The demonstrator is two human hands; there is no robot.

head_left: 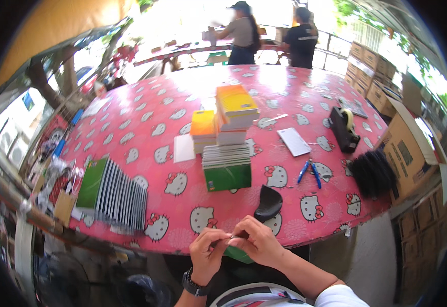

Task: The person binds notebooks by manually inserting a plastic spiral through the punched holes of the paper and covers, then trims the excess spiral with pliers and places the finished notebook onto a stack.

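By the glossy pink, cat-printed tabletop, at six o'clock, I observe the left hand and right hand pinching a green, flat-looking item close together, presumably for steadiness.

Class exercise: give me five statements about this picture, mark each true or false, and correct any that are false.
1. The left hand and right hand meet at a green item. True.
2. The blue-handled tool lies left of the central green stack. False: the blue-handled tool lies to the right of the central green stack.
3. A black tape dispenser stands on the table's right side. True.
4. The dark wristband is on the right wrist. False: the dark wristband is on the left.
5. The white notepad lies on the pink tablecloth. True.
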